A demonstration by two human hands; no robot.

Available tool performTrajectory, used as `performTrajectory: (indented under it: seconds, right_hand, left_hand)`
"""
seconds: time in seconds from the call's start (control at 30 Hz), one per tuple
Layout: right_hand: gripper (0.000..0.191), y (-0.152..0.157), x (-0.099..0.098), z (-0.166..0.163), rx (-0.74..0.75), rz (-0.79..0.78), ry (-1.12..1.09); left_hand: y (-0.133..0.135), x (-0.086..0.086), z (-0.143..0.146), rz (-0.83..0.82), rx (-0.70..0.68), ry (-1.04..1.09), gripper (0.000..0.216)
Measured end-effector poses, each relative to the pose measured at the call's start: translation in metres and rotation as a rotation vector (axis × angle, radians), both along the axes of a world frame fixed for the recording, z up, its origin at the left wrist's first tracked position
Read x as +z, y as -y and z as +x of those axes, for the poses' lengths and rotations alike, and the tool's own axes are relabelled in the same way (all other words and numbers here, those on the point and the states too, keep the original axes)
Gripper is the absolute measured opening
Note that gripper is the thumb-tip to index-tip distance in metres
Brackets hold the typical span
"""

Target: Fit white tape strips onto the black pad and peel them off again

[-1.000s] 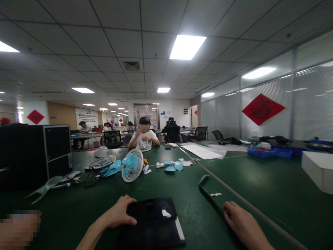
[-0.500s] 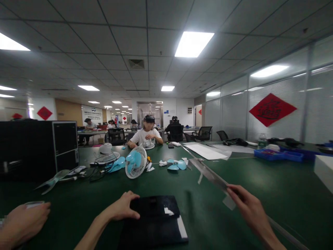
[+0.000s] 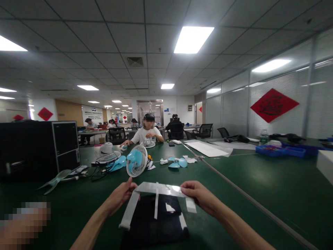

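Observation:
A whitish, semi-clear flat strip (image 3: 164, 189) with bent ends and dangling flaps is stretched between my two hands. My left hand (image 3: 121, 197) pinches its left corner, where one length folds down toward me. My right hand (image 3: 201, 196) grips the other end between thumb and fingers, with a short pale flap hanging below. Under the strip, a flat black case-like thing (image 3: 156, 231) with torn white patches lies on the green table (image 3: 234, 215). I cannot make out exactly what the strip or the black thing is.
Beyond my hands are a small fan with a white guard (image 3: 136, 161), blue fan blades (image 3: 178, 163) and cables. A black computer case (image 3: 28, 149) stands left. Another person's hand, pixelated, is at lower left. Across the table sits a person (image 3: 149, 135). Blue trays (image 3: 279, 151) lie right.
My right hand has brought the strip leftward over the black thing. My left hand has let go of the black thing and taken hold of the strip's left end.

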State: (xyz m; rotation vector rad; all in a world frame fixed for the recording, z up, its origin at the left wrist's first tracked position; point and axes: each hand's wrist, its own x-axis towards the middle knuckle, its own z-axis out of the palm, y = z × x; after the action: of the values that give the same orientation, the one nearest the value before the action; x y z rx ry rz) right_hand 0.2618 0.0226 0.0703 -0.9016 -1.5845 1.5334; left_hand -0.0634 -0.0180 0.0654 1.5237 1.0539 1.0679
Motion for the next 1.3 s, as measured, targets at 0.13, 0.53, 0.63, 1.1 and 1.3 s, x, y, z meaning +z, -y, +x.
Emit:
performTrajectory:
  seconds: [0.13,0.53,0.63,1.1,1.3]
  right_hand:
    - [0.022,-0.009,-0.02,-0.006,-0.012,-0.066,-0.007]
    - [0.012,-0.006,-0.048,0.003,0.087,-0.106,0.208]
    - [0.01,-0.004,-0.048,0.003,0.108,-0.05,0.289]
    - [0.017,-0.011,-0.067,-0.005,0.043,0.265,0.537]
    - [0.018,-0.002,-0.061,-0.007,0.014,0.356,0.629]
  left_hand:
    - [0.002,0.004,0.001,-0.033,-0.034,-0.189,0.048]
    - [-0.003,-0.02,-0.003,-0.37,-0.235,-0.276,0.03]
    - [-0.007,-0.027,-0.006,-0.434,-0.292,-0.327,0.028]
    - [-0.015,-0.04,-0.003,-0.481,-0.24,-0.551,0.026]
    - [-0.018,-0.04,-0.005,-0.446,-0.251,-0.626,0.025]
